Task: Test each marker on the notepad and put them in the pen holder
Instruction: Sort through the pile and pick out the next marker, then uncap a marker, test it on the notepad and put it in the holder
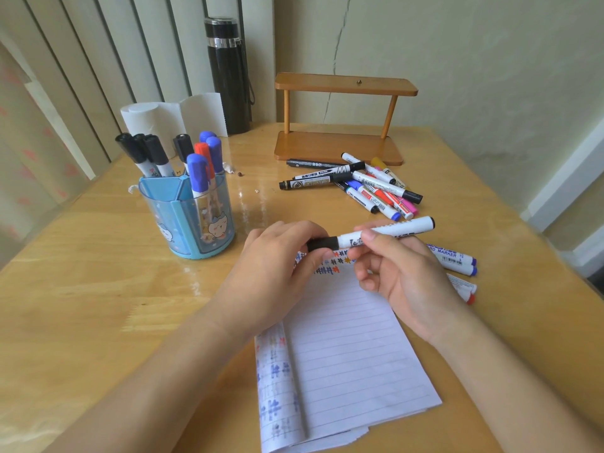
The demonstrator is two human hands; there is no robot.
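Marker in play: a white marker (376, 235) with a black cap (322, 244), held in the air just above the top edge of the notepad (343, 338), clear of the paper.
Long axis: close to level, running left to right across the notepad's top. The cap end points left and the tail end sits a touch higher to the right.
Left hand: the left hand (277, 256) is over the notepad's upper left corner, fingers curled round the black cap and pinching it.
Right hand: the right hand (402, 273) is over the notepad's upper right corner, thumb and fingers pinching the white barrel just right of the cap.
Cap: it looks seated on the barrel. Whether it's coming off or going on, I can't tell.
What the move turns on: both hands share one axis, so any pull or push runs sideways along the marker, left hand against right.
Test marks: coloured scribbles along the notepad's top line, partly under the hands, with blank lines below.
Pen holder: the blue pen holder (189, 220) stands on the tabletop (98, 273) up and left of the notepad, well apart and nearer the left hand. Markers stand in it caps up.
Waiting: a pile of markers (369, 188) beyond the notepad's top right, and a few more (454, 256) just beside its right edge.
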